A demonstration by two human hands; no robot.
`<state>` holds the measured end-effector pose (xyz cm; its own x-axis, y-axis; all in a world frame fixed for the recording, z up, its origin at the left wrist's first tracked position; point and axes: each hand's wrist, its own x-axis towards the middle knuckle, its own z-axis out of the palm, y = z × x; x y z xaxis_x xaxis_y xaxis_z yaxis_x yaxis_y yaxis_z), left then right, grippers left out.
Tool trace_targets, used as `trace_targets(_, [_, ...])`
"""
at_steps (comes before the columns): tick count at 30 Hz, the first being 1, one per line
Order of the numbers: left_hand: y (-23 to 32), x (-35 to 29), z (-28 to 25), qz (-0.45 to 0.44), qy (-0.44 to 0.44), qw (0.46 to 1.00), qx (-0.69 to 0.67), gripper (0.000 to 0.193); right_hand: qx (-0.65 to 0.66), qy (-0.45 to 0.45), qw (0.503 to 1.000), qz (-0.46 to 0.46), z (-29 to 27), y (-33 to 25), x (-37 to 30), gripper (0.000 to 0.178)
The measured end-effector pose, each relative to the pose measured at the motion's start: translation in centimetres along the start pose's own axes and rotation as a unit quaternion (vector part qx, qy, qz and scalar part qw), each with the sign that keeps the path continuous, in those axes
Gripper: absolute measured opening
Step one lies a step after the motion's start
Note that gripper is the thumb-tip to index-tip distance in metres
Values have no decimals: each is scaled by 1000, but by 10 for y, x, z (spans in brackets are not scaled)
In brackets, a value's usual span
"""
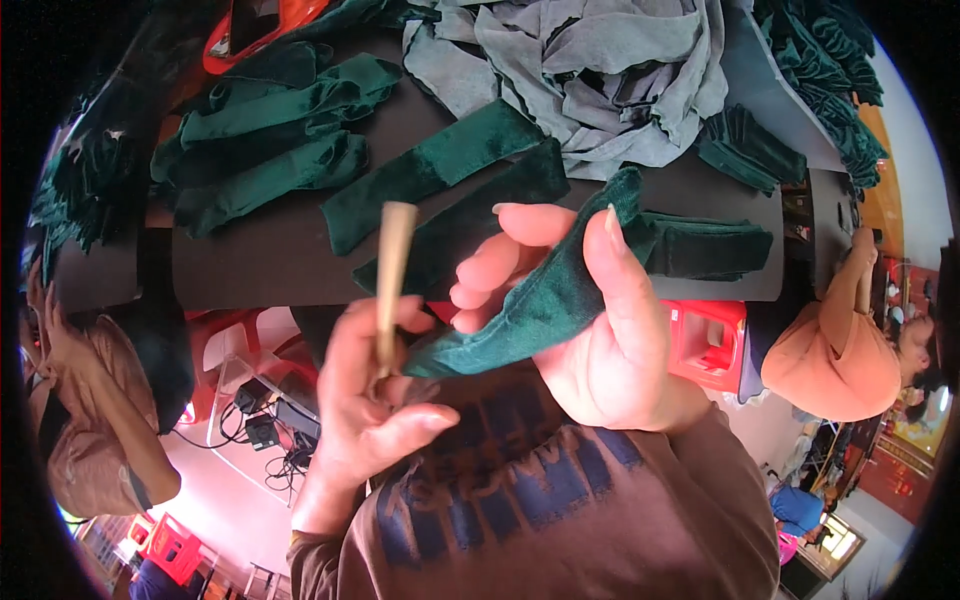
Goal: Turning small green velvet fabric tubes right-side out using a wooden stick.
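Observation:
In front of my chest, my right hand grips a narrow green velvet piece with a seam along it, its fingers behind and thumb in front. The velvet slants down to the left, and its lower end reaches my left hand. A pale wooden stick rises from the curled fingers of my left hand, thumb held apart; the stick's lower end is hidden there. Beyond my hands, flat green velvet strips lie on the dark table.
A grey fabric heap lies at the table's far side. Folded green stacks sit to the right, with loose green pieces at left. An orange-red container stands far left. People sit at left and right.

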<state>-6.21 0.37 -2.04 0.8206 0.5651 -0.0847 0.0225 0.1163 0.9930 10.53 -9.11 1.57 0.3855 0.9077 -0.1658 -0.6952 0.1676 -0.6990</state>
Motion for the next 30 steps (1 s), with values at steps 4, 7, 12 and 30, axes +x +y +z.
trace_targets(4, [-3,-13,4,-87,44,990,-106,25,93,-82,992,-22,-13,2,3,51])
trace_targets(7, [-4,-13,2,44,49,994,-84,17,92,-89,991,-34,-13,1,7,51])
trace_targets(12, [-5,-17,-7,84,44,995,-39,20,-75,38,989,-118,-14,5,9,43])
trace_targets(30, [5,36,-3,-49,204,948,238,20,-538,198,734,-364,-70,21,65,28])
